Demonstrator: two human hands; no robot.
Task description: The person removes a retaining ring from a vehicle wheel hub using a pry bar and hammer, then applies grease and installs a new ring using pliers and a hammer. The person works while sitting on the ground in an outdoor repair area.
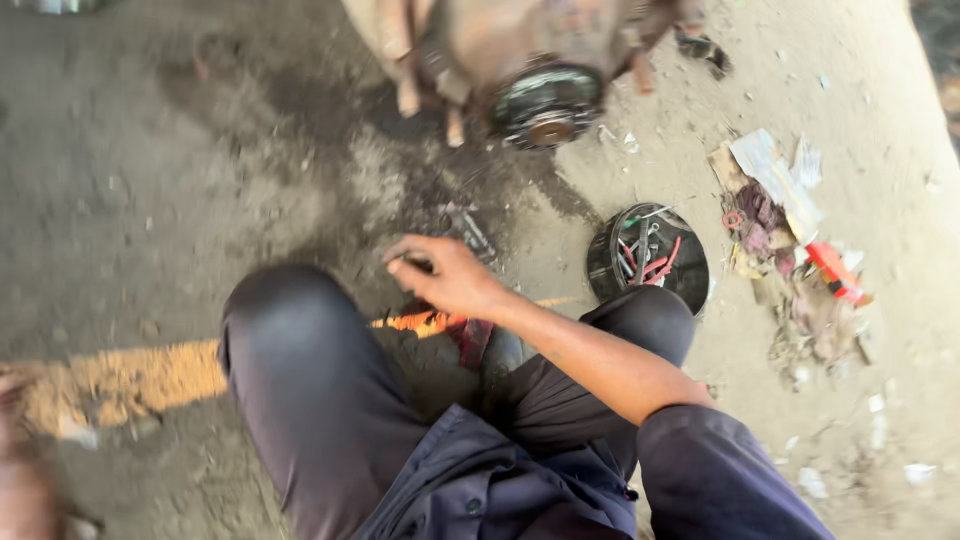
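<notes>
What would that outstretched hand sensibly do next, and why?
Probably lower a little further toward the small tools on the ground. The right hand hangs over the dirty floor with fingers curled, seemingly pinching something small and dark that is too blurred to identify. The tools lie just beyond its fingertips. The black tub of parts sits further right.

Light: soft daylight, bright on the sandy ground (880,90) at right, duller on the grey floor at left.
Shadows: faint and diffuse; a dark patch lies under the machine part (545,100) ahead of me.
Glare: a soft sheen on my left trouser knee (290,320); pale ground near the upper right is nearly washed out.
Blur: motion smear across the whole frame; my right hand (445,275) is soft-edged, my left hand (20,470) at the lower left edge is a blurred smudge.
Focus: the round black tray (605,270) and the litter (790,230) lack fine detail.
</notes>
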